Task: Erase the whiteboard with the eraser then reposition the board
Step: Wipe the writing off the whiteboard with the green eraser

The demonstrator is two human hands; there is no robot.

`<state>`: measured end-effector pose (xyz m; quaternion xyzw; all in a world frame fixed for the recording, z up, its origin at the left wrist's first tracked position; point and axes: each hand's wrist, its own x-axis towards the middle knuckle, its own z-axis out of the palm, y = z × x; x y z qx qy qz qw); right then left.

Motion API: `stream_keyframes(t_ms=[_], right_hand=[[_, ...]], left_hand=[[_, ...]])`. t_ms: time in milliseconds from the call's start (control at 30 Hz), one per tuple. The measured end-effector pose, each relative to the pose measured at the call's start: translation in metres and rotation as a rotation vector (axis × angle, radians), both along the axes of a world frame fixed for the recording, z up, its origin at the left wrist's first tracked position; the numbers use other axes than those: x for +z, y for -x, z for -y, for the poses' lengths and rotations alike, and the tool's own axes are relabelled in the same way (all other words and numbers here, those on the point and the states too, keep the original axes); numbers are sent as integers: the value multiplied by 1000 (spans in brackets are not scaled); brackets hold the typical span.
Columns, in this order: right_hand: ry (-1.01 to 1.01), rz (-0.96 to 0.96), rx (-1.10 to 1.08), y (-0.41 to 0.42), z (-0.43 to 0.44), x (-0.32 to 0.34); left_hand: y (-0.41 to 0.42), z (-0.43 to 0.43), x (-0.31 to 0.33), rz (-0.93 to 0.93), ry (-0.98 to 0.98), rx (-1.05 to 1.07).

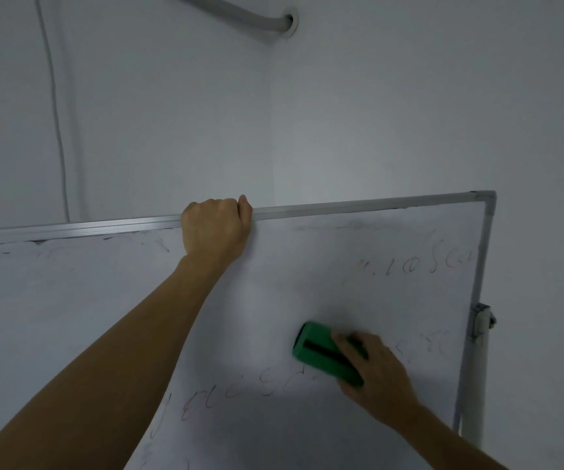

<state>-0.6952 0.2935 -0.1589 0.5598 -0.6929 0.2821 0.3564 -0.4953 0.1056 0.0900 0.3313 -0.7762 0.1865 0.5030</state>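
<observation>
A whiteboard (70, 317) with a grey metal frame fills the lower part of the head view, tilted down to the left. Faint marker writing shows at the upper right and along the lower middle. My left hand (217, 228) is closed over the board's top rail near its middle. My right hand (379, 374) holds a green eraser (321, 351) with a black stripe, pressed flat against the board at the lower right. My fingers cover the eraser's right end.
A white stand post with a metal bracket (482, 320) carries the board's right edge. Behind the board is a white wall corner, with a grey pipe (239, 11) at the top and a thin cable (55, 106) running down at the left.
</observation>
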Motion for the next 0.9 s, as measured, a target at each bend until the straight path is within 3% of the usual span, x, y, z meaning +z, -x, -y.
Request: stream_keyframes(t_ms=[100, 233, 300, 367, 467, 533, 600, 767, 833, 900], right_hand=[[146, 70, -109, 38, -14, 31], [432, 694, -234, 73, -28, 62], [481, 864, -274, 60, -21, 64], [378, 639, -245, 29, -8, 47], [60, 60, -51, -10, 8, 7], [-16, -142, -10, 5, 1, 11], [121, -15, -87, 31, -9, 34], [507, 749, -261, 74, -21, 89], [459, 728, -249, 49, -9, 82], [317, 446, -146, 16, 4, 53]], left_hand=[[1, 0, 0, 6, 3, -1], [8, -2, 0, 14, 20, 3], [10, -2, 0, 14, 12, -5], [13, -2, 1, 24, -2, -27], [24, -13, 5, 72, -6, -93], [31, -19, 6, 94, -9, -123], [32, -19, 5, 81, -7, -127], [35, -22, 3, 72, 1, -97], [37, -24, 3, 66, -2, -83], [37, -23, 3, 51, -1, -75]])
